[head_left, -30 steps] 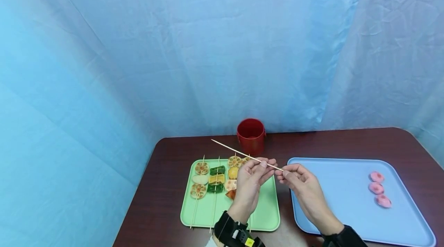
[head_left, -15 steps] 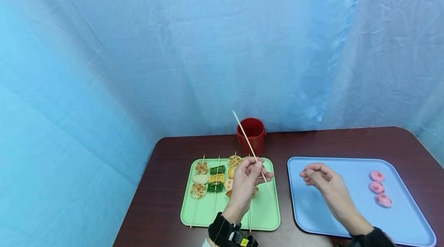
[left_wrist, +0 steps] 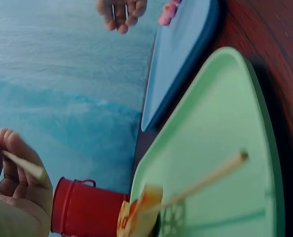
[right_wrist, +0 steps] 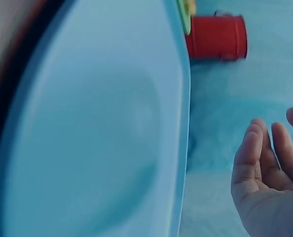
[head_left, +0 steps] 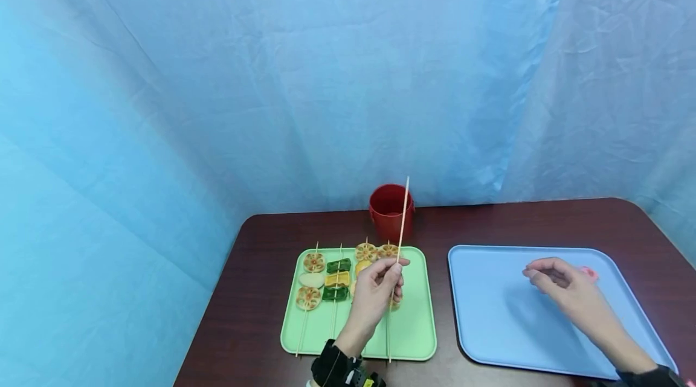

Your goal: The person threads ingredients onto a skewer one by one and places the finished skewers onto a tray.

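Note:
My left hand (head_left: 370, 296) pinches a bare wooden skewer (head_left: 404, 218) between thumb and fingers, its long end pointing up above the green tray (head_left: 418, 329). In the left wrist view the blunt end of that skewer (left_wrist: 25, 165) sticks out of the grip. Over the blue tray (head_left: 489, 320) hovers my right hand (head_left: 576, 302), fingers loosely bent; the right wrist view shows nothing between thumb and fingers. Pink round slices (left_wrist: 167, 14) lie on the blue tray, mostly hidden behind the right hand in the head view.
Several loaded skewers lie on the green tray, among them one with lotus root slices (head_left: 308, 298) and one with green and yellow pieces (head_left: 337, 279). A red bucket (head_left: 386, 215) stands behind it on the dark wooden table (head_left: 244, 314). Blue cloth (head_left: 326, 73) hangs behind.
My right hand has let go of the skewer and moved right, over the blue tray towards the pink slices. In my left hand the skewer has swung from slanting left to nearly upright.

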Available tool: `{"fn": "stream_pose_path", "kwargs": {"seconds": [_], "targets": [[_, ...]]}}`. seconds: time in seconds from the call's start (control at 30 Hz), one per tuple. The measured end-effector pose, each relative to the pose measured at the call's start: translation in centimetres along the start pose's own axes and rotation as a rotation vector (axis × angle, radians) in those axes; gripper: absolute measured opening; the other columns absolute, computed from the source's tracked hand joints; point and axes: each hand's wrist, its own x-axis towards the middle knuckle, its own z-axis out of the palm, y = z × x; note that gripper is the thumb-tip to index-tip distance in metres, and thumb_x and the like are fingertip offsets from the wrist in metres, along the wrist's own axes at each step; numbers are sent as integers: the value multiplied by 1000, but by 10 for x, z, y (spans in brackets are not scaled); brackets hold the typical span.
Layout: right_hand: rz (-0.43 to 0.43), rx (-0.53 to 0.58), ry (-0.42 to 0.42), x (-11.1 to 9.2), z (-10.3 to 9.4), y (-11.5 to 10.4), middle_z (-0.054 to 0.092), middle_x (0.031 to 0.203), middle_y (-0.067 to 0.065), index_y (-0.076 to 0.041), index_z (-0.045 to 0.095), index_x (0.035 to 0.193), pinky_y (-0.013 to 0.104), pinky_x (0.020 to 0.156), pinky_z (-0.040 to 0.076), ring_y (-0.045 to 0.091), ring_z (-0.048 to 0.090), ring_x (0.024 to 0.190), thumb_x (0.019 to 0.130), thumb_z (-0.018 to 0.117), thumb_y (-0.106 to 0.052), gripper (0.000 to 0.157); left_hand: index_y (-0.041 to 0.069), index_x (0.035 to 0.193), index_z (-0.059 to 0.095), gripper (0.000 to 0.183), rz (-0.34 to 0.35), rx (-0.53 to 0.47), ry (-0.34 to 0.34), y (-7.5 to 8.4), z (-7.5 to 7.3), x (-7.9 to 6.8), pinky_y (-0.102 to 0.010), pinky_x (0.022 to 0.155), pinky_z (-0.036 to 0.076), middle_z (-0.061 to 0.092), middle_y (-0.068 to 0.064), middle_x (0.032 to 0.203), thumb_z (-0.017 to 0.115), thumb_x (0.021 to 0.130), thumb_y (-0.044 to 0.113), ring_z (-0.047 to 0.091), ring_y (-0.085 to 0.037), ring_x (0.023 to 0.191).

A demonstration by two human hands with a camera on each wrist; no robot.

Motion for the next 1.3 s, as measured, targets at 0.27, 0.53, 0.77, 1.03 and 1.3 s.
{"fn": "stream_pose_path", "kwargs": {"seconds": [0.27, 0.53, 0.77, 1.03, 1.3], "targets": [[74, -236, 19, 3, -25, 25, 64, 105, 20, 0, 62, 113, 41, 61, 55, 26, 64, 87, 93, 59, -40, 45, 3, 116, 69, 29, 40, 81, 15, -4, -13, -2, -22, 52, 35, 56, -27, 82, 53, 99, 21, 46, -15, 63], [132, -358, -24, -4, -46, 43, 67, 83, 6, 0, 64, 111, 41, 56, 50, 14, 63, 62, 92, 57, -48, 52, 7, 118, 70, 30, -49, 150, 21, -8, -17, -2, -33, 73, 53, 69, -4, 107, 58, 96, 24, 64, -18, 88], [172, -489, -35, -9, -56, 65, 60, 74, 4, 6, 65, 99, 53, 60, 44, 23, 56, 67, 82, 63, -60, 68, 6, 125, 66, 32, -104, 246, 52, -2, -18, -7, -49, 73, 51, 67, -8, 116, 55, 98, 18, 65, -18, 88], [215, -571, -40, -17, -49, 76, 52, 74, 9, 4, 62, 94, 52, 57, 46, 25, 49, 66, 73, 76, -49, 59, 7, 124, 67, 31, -93, 277, 49, -1, -21, -9, -22, 67, 48, 64, -7, 123, 57, 97, 19, 63, -22, 95], [164, -563, -76, -21, -47, 70, 50, 70, 3, 6, 62, 92, 47, 57, 44, 22, 49, 64, 79, 74, -42, 52, 5, 122, 68, 31, -66, 288, 65, -13, -23, -9, -21, 66, 47, 65, -10, 122, 59, 95, 17, 62, -18, 90]]}}
